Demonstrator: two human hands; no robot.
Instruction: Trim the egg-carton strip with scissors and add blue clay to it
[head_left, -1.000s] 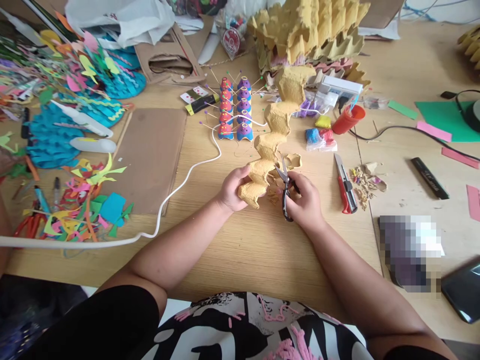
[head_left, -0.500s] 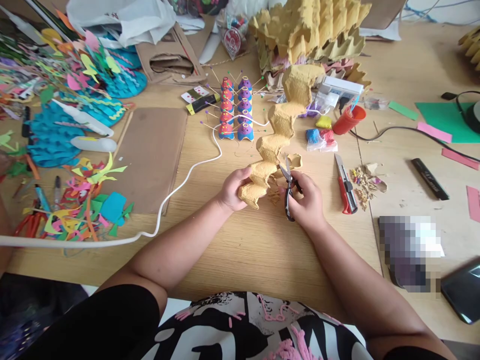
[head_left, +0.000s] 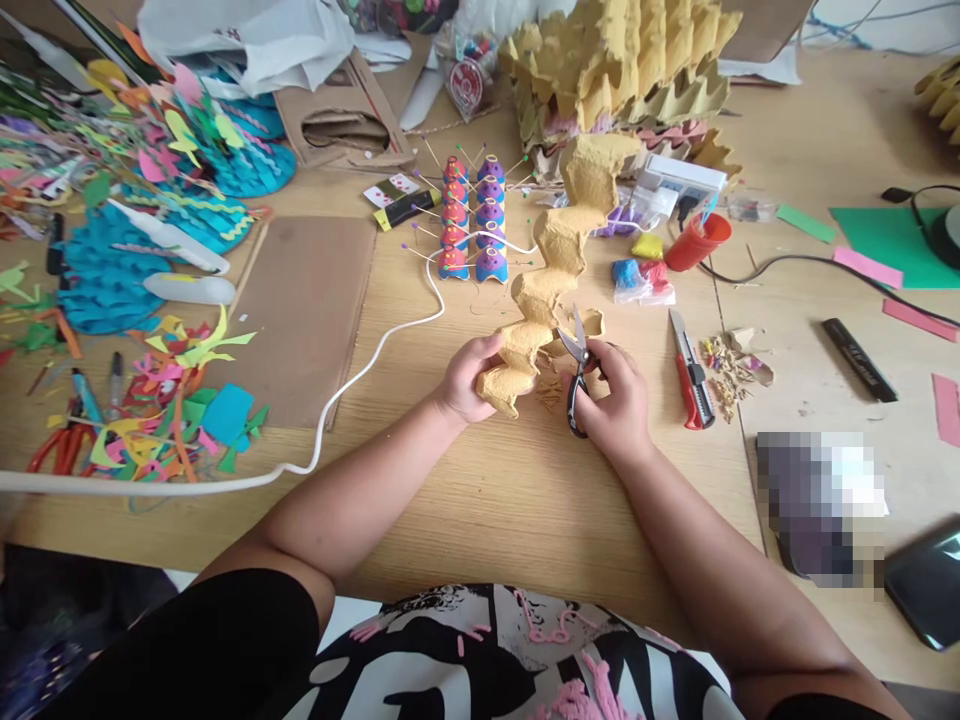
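My left hand (head_left: 466,382) is closed round the near end of a yellow egg carton strip (head_left: 544,290), a bumpy row of cups slanting up and away to the right. In my right hand (head_left: 619,405) is a pair of scissors (head_left: 576,375) with black handles, its blades parted and pointing at the strip's right edge. A cut-off carton piece (head_left: 592,322) lies just behind the blades. Small trimmings (head_left: 551,395) are on the table between my hands. Beyond the strip's left side stand red painted carton cups (head_left: 454,215) and purple ones (head_left: 491,215) with pins stuck in them.
A red utility knife (head_left: 694,375) lies right of my hand beside a pile of scraps (head_left: 735,370). A white cable (head_left: 375,350) crosses the left side past a cardboard sheet (head_left: 300,320). Stacked egg trays (head_left: 622,60) stand at the back. Paper scraps (head_left: 165,420) cover the left.
The scissors' blades have opened wider beside the strip. The far end of the egg carton strip has shifted slightly left and down; my left hand stays in place.
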